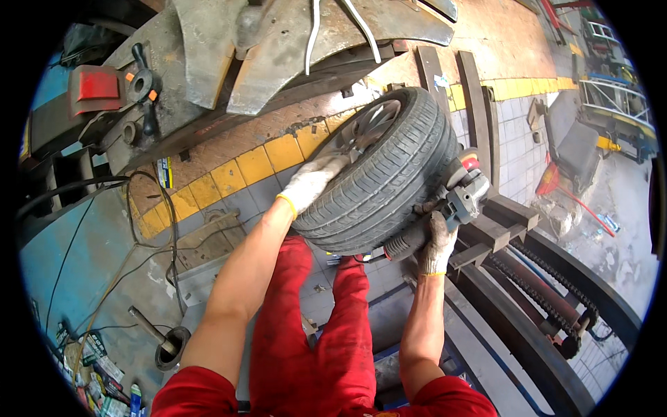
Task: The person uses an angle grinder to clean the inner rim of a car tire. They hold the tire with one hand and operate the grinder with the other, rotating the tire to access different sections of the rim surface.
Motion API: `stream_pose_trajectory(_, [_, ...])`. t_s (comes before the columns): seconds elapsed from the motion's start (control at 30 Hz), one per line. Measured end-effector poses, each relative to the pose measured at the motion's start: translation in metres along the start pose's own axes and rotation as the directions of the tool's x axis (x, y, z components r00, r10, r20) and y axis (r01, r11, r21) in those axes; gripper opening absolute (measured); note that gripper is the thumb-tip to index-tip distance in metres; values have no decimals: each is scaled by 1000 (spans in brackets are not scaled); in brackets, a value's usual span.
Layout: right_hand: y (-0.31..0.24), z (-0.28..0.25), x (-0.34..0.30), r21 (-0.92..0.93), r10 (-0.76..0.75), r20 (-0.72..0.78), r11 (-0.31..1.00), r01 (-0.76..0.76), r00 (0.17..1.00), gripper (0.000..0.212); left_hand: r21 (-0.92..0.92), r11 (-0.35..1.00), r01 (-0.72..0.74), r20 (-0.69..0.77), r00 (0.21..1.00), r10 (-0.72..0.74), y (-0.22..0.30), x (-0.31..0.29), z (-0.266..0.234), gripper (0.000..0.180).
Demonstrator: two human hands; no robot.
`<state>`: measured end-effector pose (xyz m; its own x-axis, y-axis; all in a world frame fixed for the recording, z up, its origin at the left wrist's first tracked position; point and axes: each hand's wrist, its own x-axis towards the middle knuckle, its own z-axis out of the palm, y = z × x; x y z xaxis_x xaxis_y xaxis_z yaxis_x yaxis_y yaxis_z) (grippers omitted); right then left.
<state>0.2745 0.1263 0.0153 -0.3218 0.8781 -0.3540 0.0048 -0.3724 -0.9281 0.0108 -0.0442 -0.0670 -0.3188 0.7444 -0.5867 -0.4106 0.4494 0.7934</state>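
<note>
A car wheel (pixel 381 189), black tyre on a grey spoked rim, stands tilted in front of my red-trousered legs. My left hand (pixel 313 182), in a white glove with a yellow cuff, is closed on its near-left edge, fingers reaching over the sidewall to the rim. In my right hand (pixel 438 244), gloved the same way, is an angle grinder (pixel 464 200) with a grey head and a black ribbed handle. Its reddish disc is close to the tyre's right side; whether they touch I cannot tell. Some right-hand fingers are hidden behind the tool.
A metal bench (pixel 292 66) with a vise handle (pixel 142 87) and long tong-like handles (pixel 347 21) spans the far left. Steel frame rails with a chain (pixel 542 299) run at right. Black cables (pixel 172 257) hang at left; a metal pot (pixel 171 347) stands below.
</note>
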Motion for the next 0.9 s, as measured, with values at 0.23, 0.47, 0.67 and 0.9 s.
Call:
stream_pose_trajectory(0.23, [-5, 1, -6, -106, 63, -36, 992, -67, 997, 46, 117, 960, 253, -154, 960, -235, -81, 18, -9, 78])
stream_pose_trajectory(0.47, [-2, -8, -11, -175, 98, -39, 979, -103, 994, 45, 268, 832, 485, -126, 874, -469, -158, 50, -26, 98])
stream_pose_trajectory(0.67, [2, -4, -24, -107, 82, -64, 990, -89, 995, 44, 326, 810, 488, -55, 865, -499, -184, 69, -28, 102])
stream_pose_trajectory(0.9, [-1, -6, -26, -110, 92, -6, 990, -92, 996, 39, -110, 884, 454, 70, 891, -449, -235, 67, -34, 79])
